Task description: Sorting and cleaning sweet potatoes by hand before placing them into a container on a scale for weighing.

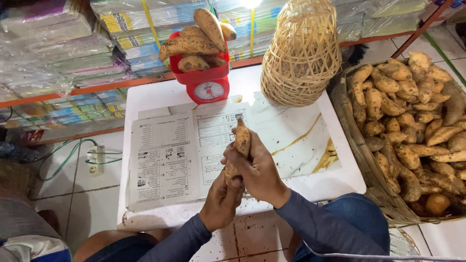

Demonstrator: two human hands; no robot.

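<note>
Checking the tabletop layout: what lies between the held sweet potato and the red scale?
In the head view, only printed paper on the white table lies between the sweet potato and the scale.

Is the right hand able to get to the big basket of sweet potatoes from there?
Probably yes. The right hand grips a sweet potato together with the left hand, so it is busy. But the basket sits on that same side past the table edge, with nothing between.
</note>
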